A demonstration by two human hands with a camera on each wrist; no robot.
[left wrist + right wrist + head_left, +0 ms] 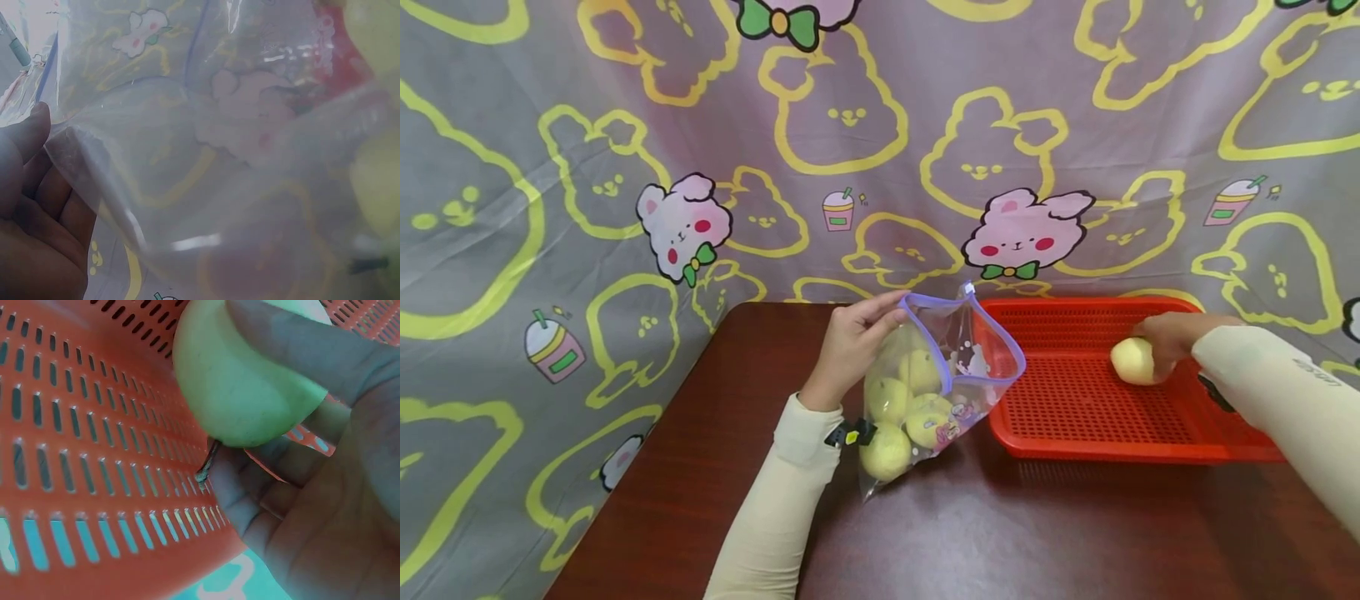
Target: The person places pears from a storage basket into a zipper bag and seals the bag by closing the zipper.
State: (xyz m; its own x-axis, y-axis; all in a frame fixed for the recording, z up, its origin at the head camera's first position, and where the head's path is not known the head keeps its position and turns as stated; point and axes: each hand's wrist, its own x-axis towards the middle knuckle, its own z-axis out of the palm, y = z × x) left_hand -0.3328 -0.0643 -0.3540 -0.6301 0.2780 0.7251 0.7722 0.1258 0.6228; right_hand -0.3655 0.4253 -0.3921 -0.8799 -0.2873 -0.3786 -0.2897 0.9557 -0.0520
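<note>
My left hand (856, 346) pinches the rim of a clear zip bag (958, 333) with a purple edge, thumb and fingers on its upper left side. The bag's mouth gapes toward the right, and several yellow-green pears (887, 452) lie inside it. In the left wrist view, the bag's film (187, 206) fills most of the picture beside the thumb. Over the right part of the red basket (1097, 450), my right hand (1176, 337) grips a pale pear (1131, 361). Its stem (209, 464) shows in the right wrist view, with fingers and thumb around the fruit.
A dark reddish wooden table (1000, 533) carries the bag and the perforated basket. Behind it hangs a grey curtain (880, 192) printed with bears and rabbits, which also runs along the left side. The basket's front rim stands just right of the bag.
</note>
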